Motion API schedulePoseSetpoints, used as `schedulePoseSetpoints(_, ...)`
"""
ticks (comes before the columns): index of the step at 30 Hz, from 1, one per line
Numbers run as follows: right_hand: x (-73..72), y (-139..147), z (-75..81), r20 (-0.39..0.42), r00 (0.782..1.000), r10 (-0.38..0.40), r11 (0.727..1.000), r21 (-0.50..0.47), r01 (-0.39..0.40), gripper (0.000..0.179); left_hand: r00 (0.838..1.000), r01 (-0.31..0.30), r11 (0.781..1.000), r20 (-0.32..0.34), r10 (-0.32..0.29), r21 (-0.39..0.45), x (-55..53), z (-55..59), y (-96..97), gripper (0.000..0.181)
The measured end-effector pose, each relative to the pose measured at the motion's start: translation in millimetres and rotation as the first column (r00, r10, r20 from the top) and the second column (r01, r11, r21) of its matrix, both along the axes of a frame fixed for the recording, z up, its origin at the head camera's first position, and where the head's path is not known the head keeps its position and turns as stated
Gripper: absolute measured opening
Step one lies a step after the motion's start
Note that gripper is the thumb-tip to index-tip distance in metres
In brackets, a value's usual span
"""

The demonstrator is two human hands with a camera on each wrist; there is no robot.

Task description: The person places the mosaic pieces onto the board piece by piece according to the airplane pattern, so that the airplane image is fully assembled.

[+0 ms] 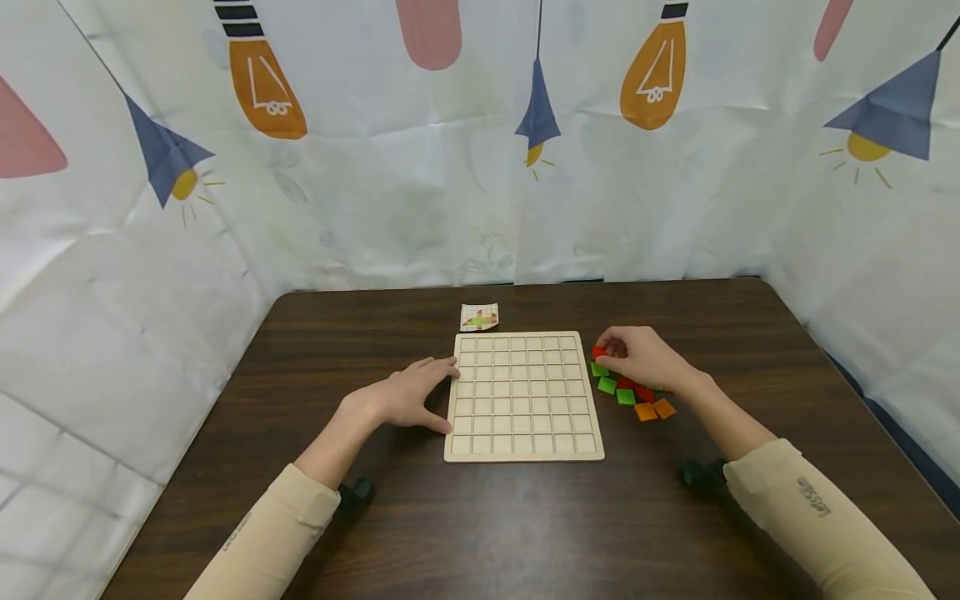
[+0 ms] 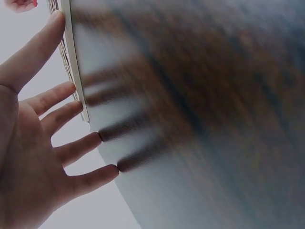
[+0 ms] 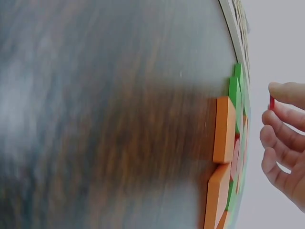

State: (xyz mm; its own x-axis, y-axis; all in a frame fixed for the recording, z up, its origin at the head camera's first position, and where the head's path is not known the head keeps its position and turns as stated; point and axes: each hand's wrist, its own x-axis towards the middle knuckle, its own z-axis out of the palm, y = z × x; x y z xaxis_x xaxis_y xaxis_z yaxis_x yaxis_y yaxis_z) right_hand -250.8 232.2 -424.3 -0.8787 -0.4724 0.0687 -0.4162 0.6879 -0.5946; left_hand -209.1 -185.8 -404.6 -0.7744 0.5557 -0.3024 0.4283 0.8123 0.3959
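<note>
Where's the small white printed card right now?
In the head view, the small white printed card lies just beyond the pale wooden grid board, by its far-left corner.

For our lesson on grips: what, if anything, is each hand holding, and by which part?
The right hand pinches a red tile, seemingly by opposite edges. The left hand holds nothing; it only touches the edge of the board.

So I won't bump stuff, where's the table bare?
Bare table lies on the near side of the board, between the sleeves, and left of the picture card. Just right of the board is crowded: the right hand pinches a red tile near loose tiles.
</note>
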Motion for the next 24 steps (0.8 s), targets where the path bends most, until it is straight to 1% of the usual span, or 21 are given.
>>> schedulePoseSetpoints(6, -0.5, -11.5, -1.4, 0.016, 0.999, 0.029, 1.0, 0.013, -0.029, 0.018, 1.0, 0.005, 1.0, -0.003, -0.005, -0.003, -0.4, 1.5, 1.2, 0.087)
schedulePoseSetpoints(11, 0.1, -20.1, -1.9, 0.033, 0.998, 0.059, 0.998, 0.001, -0.059, 0.019, 1.0, 0.005, 1.0, -0.003, -0.005, -0.007, -0.7, -0.1, 1.1, 0.087)
schedulePoseSetpoints(19, 0.7, -33.7, -4.2, 0.005, 0.995, 0.099, 0.994, 0.038, -0.099, 0.018, 1.0, 0.025, 1.0, 0.011, -0.025, -0.014, -1.7, -1.4, -0.3, 0.088)
schedulePoseSetpoints(24, 0.9, -39.0, -4.6, 0.009, 0.994, 0.105, 0.993, 0.054, -0.105, 0.018, 1.0, 0.015, 0.999, 0.022, -0.014, -0.034, -1.5, -1.9, 0.6, 0.089)
